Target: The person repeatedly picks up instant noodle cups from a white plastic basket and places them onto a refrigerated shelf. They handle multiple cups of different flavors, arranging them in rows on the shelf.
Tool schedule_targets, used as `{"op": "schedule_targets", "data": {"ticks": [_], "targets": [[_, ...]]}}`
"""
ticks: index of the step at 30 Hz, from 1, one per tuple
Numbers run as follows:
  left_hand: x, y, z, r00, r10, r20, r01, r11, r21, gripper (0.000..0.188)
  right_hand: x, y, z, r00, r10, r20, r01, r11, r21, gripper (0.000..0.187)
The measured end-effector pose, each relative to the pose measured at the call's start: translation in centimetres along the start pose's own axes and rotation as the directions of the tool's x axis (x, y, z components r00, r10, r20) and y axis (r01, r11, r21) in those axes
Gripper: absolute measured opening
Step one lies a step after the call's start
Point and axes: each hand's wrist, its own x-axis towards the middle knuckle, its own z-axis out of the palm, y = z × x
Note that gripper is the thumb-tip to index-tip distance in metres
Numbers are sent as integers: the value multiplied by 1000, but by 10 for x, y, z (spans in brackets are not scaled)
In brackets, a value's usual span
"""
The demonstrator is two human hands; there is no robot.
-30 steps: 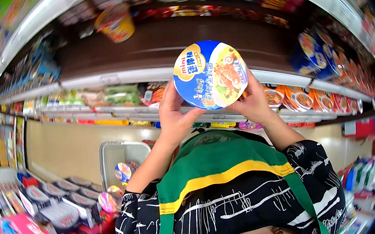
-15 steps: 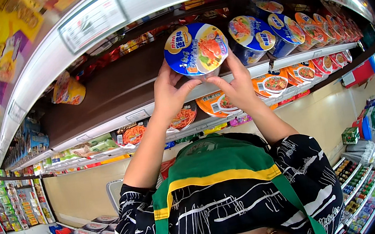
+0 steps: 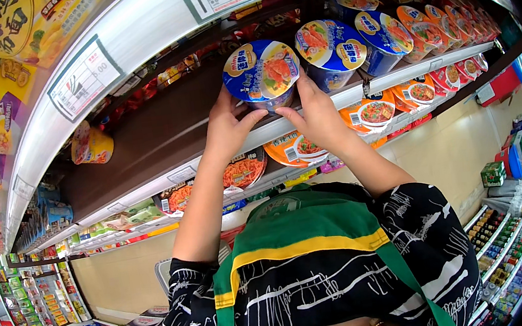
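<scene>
Your left hand [image 3: 226,127] and right hand [image 3: 320,118] gripping a blue-lidded cup [image 3: 261,70] from both sides, at twelve o'clock in your view, near the front edge of a brown shelf [image 3: 157,138], a matching cup [image 3: 330,49] just beside it at three o'clock

Dark brown shelf [image 3: 159,133] with white front edge, yellow-and-red round cup [image 3: 91,145] towards the left, blue-lidded round cups [image 3: 330,49], orange-lidded round cups [image 3: 419,29] along the right

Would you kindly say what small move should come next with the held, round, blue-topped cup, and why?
I would probably settle the blue-topped cup on the brown shelf before letting go: the left grip and right grip hold its sides, and a similar blue cup stands close on its right.
</scene>
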Motion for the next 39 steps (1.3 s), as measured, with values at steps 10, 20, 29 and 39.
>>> {"op": "schedule_targets", "data": {"ticks": [10,20,29,39], "targets": [[0,3,2,1000,17,15,-18,997,79,80,-6,-3,-4,1000,21,1,-21,997,-77,77],[2,-4,2,1000,4,28,-7,994,105,80,-7,-5,-7,998,55,15,-53,996,-73,78],[1,-2,4,1000,-23,10,22,997,75,64,-8,0,-5,1000,3,0,-3,998,-67,78],[2,-6,2,999,16,33,-18,998,66,80,-9,1,-5,1000,6,-7,-7,997,-83,78]]}}
